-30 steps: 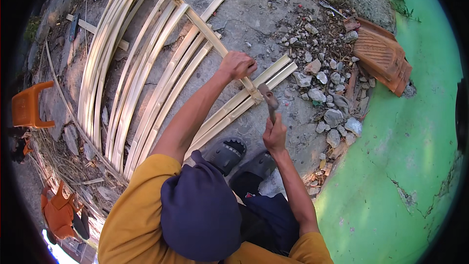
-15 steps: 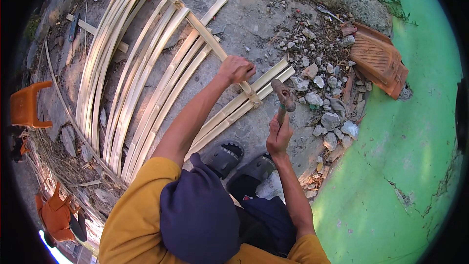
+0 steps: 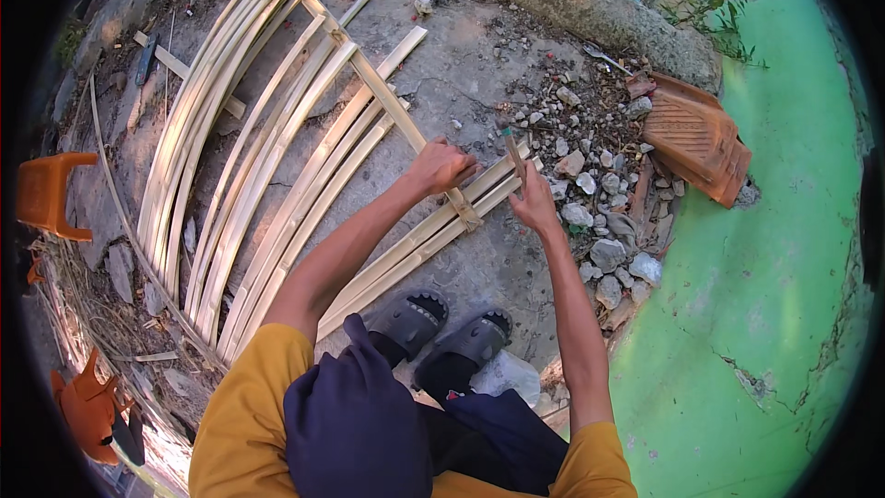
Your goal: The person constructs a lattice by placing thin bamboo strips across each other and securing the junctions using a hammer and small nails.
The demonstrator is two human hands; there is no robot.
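1. Left hand [image 3: 441, 166]: closed, knuckles up, pressed down on the bamboo strips [image 3: 415, 240] where a cross strip [image 3: 387, 101] passed over them.
2. Right hand [image 3: 535, 206]: wrapped around the handle of a hammer [image 3: 513, 152], head raised just above the strips, blurred.
3. Bamboo strips: laid flat on the concrete ground [image 3: 461, 65], running from lower left to upper right, ends reaching the gravel [image 3: 590, 184]. Held under the left hand, just beside the right hand.
4. Cross strip: set diagonally from the upper left down to the left hand, touching the strips at the crossing.
5. Further curved strips [image 3: 212, 148]: fanned out in a long bundle at left, well apart from both hands.
6. 2 dark sandals [image 3: 442, 332]: planted on the ground near the lower ends of the strips.
7. Clay roof tiles [image 3: 696, 134]: stacked at right beside the gravel, at the edge of the green floor [image 3: 737, 314].
8. Orange plastic stool [image 3: 51, 194]: at far left, well apart from the work.
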